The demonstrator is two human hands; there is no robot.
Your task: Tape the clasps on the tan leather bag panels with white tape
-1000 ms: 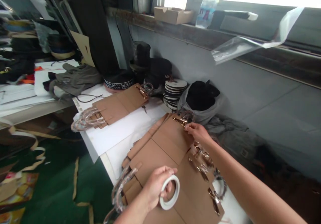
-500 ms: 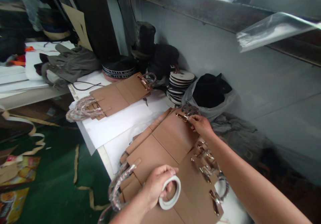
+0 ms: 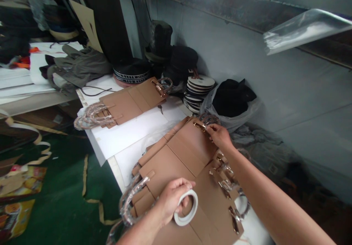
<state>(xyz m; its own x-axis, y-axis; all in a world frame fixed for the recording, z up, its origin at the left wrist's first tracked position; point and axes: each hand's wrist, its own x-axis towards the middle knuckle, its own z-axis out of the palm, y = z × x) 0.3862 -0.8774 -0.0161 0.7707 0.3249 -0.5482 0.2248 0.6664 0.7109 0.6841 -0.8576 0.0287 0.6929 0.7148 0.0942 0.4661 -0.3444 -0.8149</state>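
My left hand is closed around a roll of white tape, with fingers through its ring, above a stack of flat brown bag panels. My right hand pinches at a gold metal clasp on the far edge of the top panel. The fingertips partly cover the clasp's right end. Plastic-wrapped handles stick out at the stack's left side. More clasps lie along the right edge of nearer panels, beneath my right forearm.
Another pile of brown panels lies farther back on the white table. Behind are ribbon reels, a plastic bag of black cloth and rolled webbing. A ledge with clear plastic runs along the wall.
Both hands keep almost the same pose and place; the left still grips the tape roll and the right still pinches at the clasp. The view has shifted slightly.
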